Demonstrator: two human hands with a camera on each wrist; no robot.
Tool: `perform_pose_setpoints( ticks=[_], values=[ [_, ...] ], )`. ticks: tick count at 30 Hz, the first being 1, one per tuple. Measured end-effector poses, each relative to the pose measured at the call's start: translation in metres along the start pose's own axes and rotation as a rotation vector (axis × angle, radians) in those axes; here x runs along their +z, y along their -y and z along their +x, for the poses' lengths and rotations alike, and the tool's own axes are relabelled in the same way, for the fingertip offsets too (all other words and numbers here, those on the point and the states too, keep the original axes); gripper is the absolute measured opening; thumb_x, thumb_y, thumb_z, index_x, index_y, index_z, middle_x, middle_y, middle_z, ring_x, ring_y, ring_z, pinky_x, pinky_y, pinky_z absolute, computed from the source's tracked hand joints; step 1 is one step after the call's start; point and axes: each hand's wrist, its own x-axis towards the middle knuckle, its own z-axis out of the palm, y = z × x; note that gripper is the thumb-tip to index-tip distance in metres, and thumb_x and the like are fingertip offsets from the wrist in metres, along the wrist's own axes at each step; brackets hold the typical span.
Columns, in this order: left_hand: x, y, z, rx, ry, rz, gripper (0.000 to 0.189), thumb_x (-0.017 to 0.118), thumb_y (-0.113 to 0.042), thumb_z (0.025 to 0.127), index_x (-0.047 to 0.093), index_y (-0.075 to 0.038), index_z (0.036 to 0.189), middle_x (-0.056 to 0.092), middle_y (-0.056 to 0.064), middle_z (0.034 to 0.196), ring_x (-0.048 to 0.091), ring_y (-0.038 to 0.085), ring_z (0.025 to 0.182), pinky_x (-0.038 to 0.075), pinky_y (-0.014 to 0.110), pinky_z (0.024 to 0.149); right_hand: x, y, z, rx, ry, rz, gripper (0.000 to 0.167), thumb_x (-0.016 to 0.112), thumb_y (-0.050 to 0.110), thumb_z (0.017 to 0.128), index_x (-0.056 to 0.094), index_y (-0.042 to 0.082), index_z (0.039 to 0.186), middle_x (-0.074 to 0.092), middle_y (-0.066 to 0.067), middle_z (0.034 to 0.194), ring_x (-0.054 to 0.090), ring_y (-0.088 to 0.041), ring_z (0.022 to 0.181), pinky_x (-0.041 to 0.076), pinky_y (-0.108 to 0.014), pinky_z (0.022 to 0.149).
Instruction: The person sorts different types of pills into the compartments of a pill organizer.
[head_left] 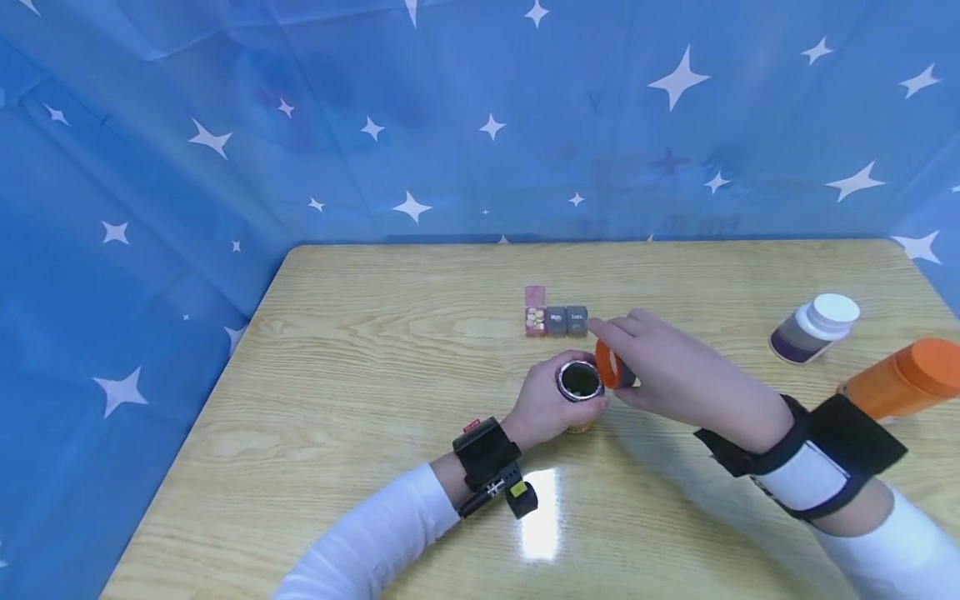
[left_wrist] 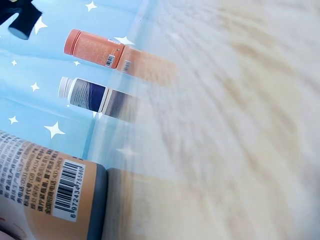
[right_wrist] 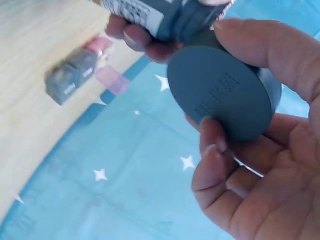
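In the head view my left hand [head_left: 542, 406] grips an upright bottle whose open mouth [head_left: 581, 380] has a silvery rim and a dark inside. Its label with a barcode [left_wrist: 69, 190] and grey base fill the lower left of the left wrist view. My right hand [head_left: 678, 367] holds a screw cap [right_wrist: 220, 92] by its edge, tilted beside the bottle's neck. This cap is dark grey outside and looks orange inside. Just beyond both hands lies a small pill organizer [head_left: 556, 321]; its pink compartment has the lid up and holds pale tablets, while two grey ones are closed.
To the right on the wooden table [head_left: 360, 333] stand a white-capped bottle [head_left: 810, 329] and an orange bottle [head_left: 900, 379], the latter close to my right wrist strap. A blue curtain [head_left: 450, 125] with white stars hangs behind the table and on its left.
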Motion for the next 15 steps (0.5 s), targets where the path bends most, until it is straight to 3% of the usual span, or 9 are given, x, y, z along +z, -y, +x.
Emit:
perform_pose_setpoints(
  ticks=[4,10,15],
  values=[
    [0.0,-0.001,-0.001,0.002,0.002,-0.009,0.043,0.071,-0.006,0.074,0.058,0.0,0.114,0.065,0.016,0.107,0.061,0.022,0.096,0.049,0.027,0.086,-0.004,0.004,0.004,0.033,0.053,-0.06,0.066,0.083,0.011,0.062,0.055,0.001,0.121,0.066,-0.013,0.101,0.057,-0.027,0.091,0.053,-0.041,0.078],
    [-0.001,0.0,-0.002,-0.011,-0.005,-0.006,0.046,0.071,-0.004,0.07,0.057,0.002,0.114,0.065,0.018,0.105,0.06,0.018,0.091,0.047,0.019,0.081,0.002,0.01,0.01,-0.001,0.117,0.066,0.058,0.081,0.017,0.068,0.055,0.0,0.117,0.061,-0.012,0.102,0.06,-0.021,0.086,0.053,-0.036,0.074],
    [-0.005,0.005,-0.002,0.003,0.027,0.043,0.056,0.072,-0.006,0.07,0.052,0.002,0.122,0.062,0.017,0.116,0.059,0.024,0.106,0.044,0.019,0.09,0.011,0.01,0.017,-0.023,0.137,0.088,0.056,0.077,0.029,0.073,0.056,0.0,0.116,0.059,-0.013,0.109,0.057,-0.02,0.09,0.05,-0.031,0.073]
  ],
)
